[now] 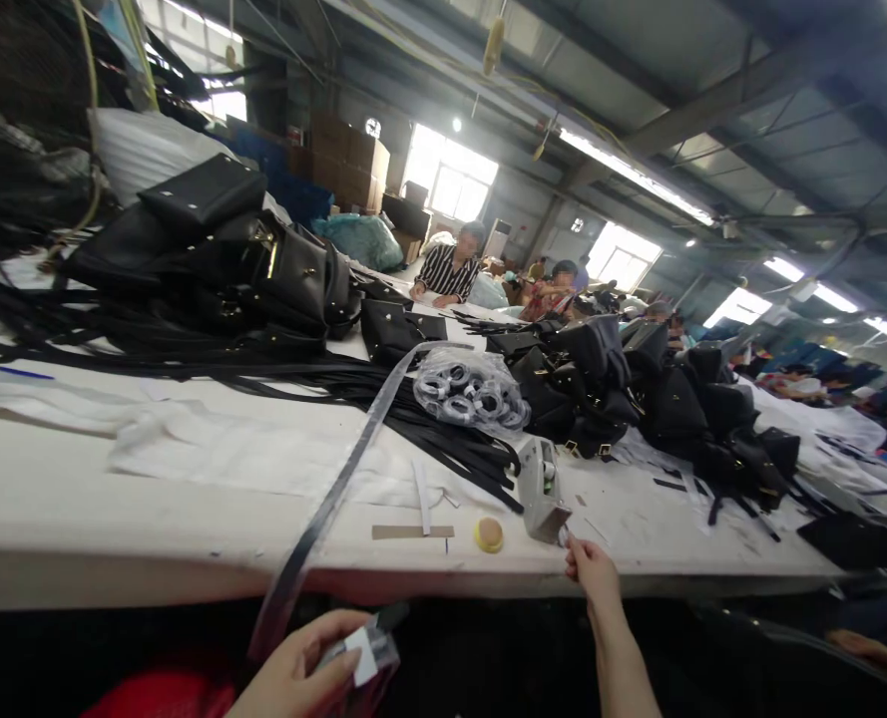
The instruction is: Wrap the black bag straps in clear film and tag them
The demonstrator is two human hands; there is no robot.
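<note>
My left hand [304, 670] is closed low in front of the table edge. It grips a dark strap in clear plastic [345, 474], which runs from the table down toward me. A small white patch [364, 656] shows under my thumb on the wrapped part. At the table's front edge, the fingers of my right hand [591, 566] pinch together at the mouth of a grey tape dispenser [539, 491]. A small whitish bit of tape [564, 537] shows at the fingertips. Left of the dispenser sits a round yellow-rimmed tin [489, 535].
A plastic bag of coiled rings [469, 387] lies behind the dispenser. Black handbags are heaped at left [263, 269] and right [667, 399], with black straps [458, 454] between. A brown strip [413, 532] lies near the edge. A person in stripes [450, 271] is across the table.
</note>
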